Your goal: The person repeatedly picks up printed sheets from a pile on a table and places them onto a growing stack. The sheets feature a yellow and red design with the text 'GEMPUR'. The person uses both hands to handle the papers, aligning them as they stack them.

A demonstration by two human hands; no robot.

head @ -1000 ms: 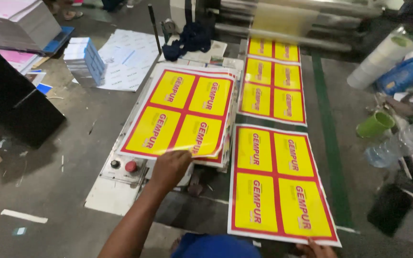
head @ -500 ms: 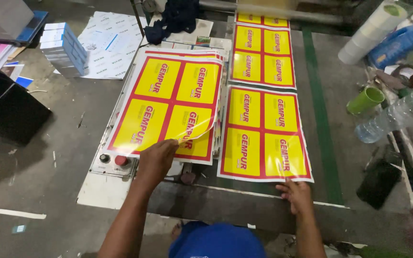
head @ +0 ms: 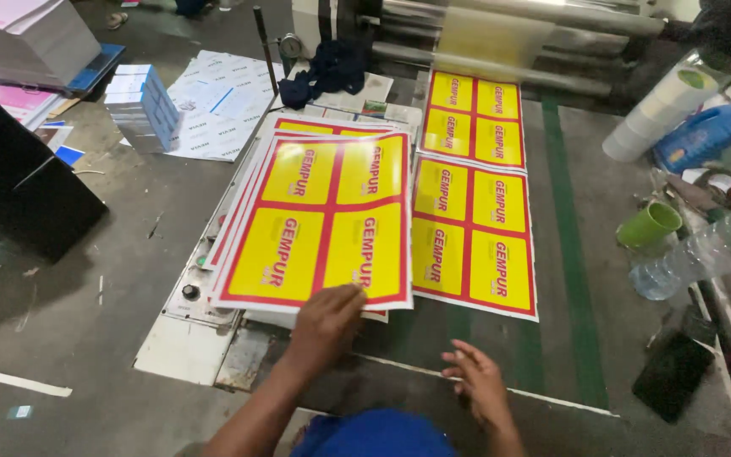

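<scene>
A stack of glossy yellow-and-red printed sheets lies left of the belt, and its top sheet point(head: 323, 224) sits askew, overhanging the near edge. My left hand point(head: 327, 322) grips that sheet's near edge, fingers on top. My right hand point(head: 475, 385) hovers open over the dark belt point(head: 552, 355), fingers spread, touching nothing. Just beyond it on the belt lies another printed sheet point(head: 471, 241). A further sheet point(head: 474, 118) is coming out from under the machine's rollers point(head: 501, 38).
A green cup point(head: 649, 224), a clear plastic bottle point(head: 708, 250), a blue pack point(head: 704, 135) and a white roll point(head: 657, 114) crowd the right side. Paper stacks point(head: 141, 106) and a black box point(head: 19, 190) stand on the floor at left. A dark cloth point(head: 327, 72) lies behind the stack.
My right hand has let go of the belt sheet's near edge and pulled back, open. The stack's top sheet now lies flat and shifted right, with my left hand on its near edge.
</scene>
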